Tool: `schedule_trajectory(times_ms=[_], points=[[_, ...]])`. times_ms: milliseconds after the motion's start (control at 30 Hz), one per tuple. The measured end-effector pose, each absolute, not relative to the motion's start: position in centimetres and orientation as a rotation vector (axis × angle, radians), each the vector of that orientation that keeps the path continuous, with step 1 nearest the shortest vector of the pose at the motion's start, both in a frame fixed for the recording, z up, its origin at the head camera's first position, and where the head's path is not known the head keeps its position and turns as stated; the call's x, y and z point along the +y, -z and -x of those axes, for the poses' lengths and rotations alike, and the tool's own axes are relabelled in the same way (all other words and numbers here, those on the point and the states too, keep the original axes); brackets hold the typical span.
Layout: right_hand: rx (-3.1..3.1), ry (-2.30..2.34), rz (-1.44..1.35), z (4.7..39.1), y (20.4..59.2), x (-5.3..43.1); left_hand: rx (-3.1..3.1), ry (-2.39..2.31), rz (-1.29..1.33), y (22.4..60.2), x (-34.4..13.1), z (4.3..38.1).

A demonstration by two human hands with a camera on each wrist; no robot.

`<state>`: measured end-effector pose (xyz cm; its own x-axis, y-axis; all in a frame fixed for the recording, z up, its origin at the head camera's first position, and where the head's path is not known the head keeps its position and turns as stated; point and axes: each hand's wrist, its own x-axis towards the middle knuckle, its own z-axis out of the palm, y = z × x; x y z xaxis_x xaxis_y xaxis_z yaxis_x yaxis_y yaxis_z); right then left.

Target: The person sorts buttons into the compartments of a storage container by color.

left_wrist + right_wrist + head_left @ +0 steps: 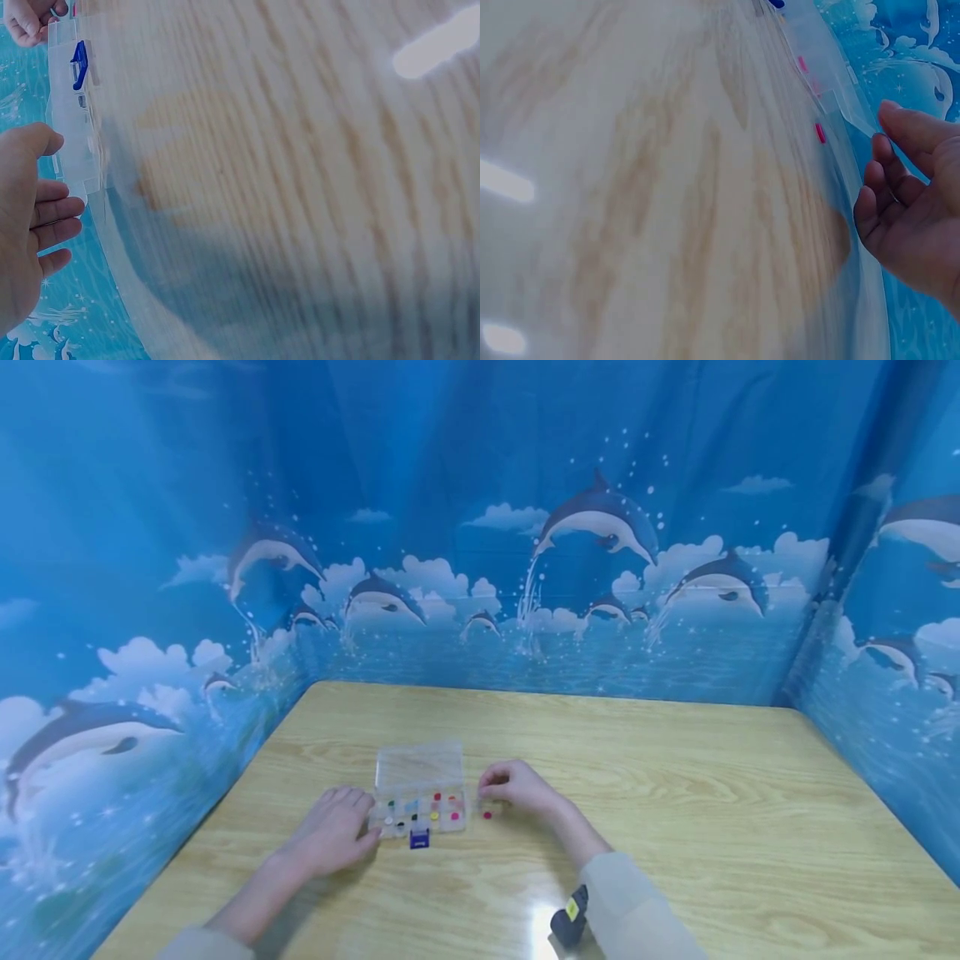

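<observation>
A clear plastic compartment box (438,831) lies on the table with its clear lid (420,766) raised at the back. Small, round, button-like pieces in red, yellow, white, green and black sit in its compartments. A blue latch (419,839) is at the front. My left hand (337,831) rests at the box's left side, fingers extended and thumb by the front corner. Just right of the box, my right hand (517,787) has curled fingers, thumb and index tips close together; I cannot tell whether they pinch anything. A red piece (487,815) lies below it.
The wood-grain table (675,793) extends far to the right. Blue dolphin-print curtains (450,527) stand behind it and along both sides. A dark strapped device (572,917) is on my right wrist, near a bright glare spot on the tabletop.
</observation>
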<state>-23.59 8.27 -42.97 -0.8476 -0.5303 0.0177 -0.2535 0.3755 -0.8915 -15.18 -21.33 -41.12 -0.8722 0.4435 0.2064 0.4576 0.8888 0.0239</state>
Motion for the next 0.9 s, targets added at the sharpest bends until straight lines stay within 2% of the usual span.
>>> schedule_trajectory(times_ms=[900], points=[[2.41, 1.172, 0.839, 23.43, 43.41, 9.2, -2.869, 0.091, 0.692, 40.99, -21.47, 15.2]])
